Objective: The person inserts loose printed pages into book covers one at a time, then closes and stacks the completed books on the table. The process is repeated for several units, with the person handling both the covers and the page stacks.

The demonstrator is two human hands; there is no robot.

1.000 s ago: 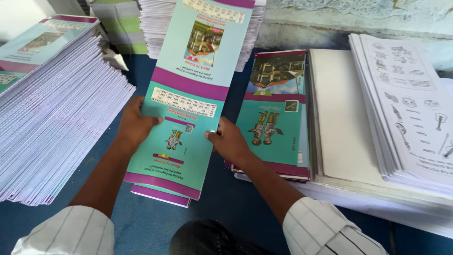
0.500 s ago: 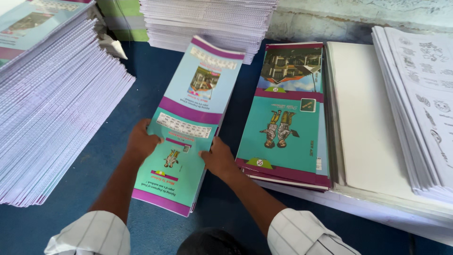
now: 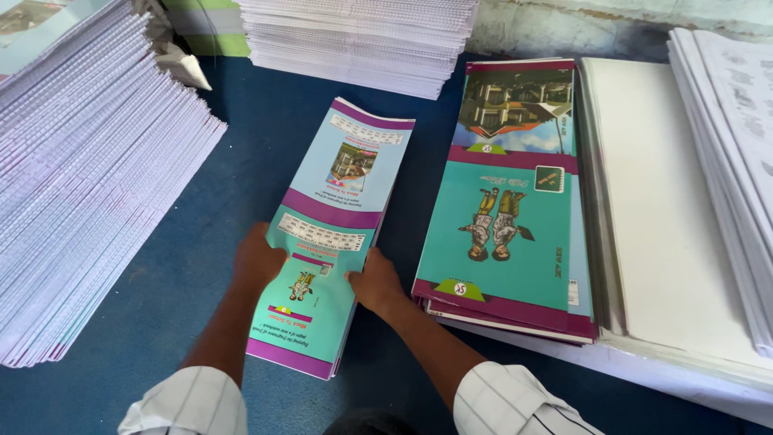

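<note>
Booklet covers (image 3: 332, 234), a thin stack of long teal and purple printed sheets, lie on the blue floor (image 3: 185, 266) between the two hands. The stack points away from the person, a bit tilted to the right at the far end. Its near end sits close to the person's striped sleeves (image 3: 187, 403).

The left hand (image 3: 258, 262) presses against the left edge of the stack, about halfway down its near half. Its fingers are curled around that edge, gripping the sheets. The right hand (image 3: 375, 282) holds the right edge at the same height, with its thumb on top of the sheets and its fingers tucked at the side. So the stack is squeezed between both hands.

Just to the right, past a strip of blue floor, lies a thicker pile of the same kind of covers (image 3: 503, 209) on a low white board (image 3: 644, 370). Beside that pile is a stack of plain white sheets (image 3: 652, 209), then more printed white paper (image 3: 737, 145) at the far right.

On the left rises a big leaning heap of folded pages (image 3: 88, 185). Another pile of white pages (image 3: 362, 40) sits at the far side, well apart from the hands.
</note>
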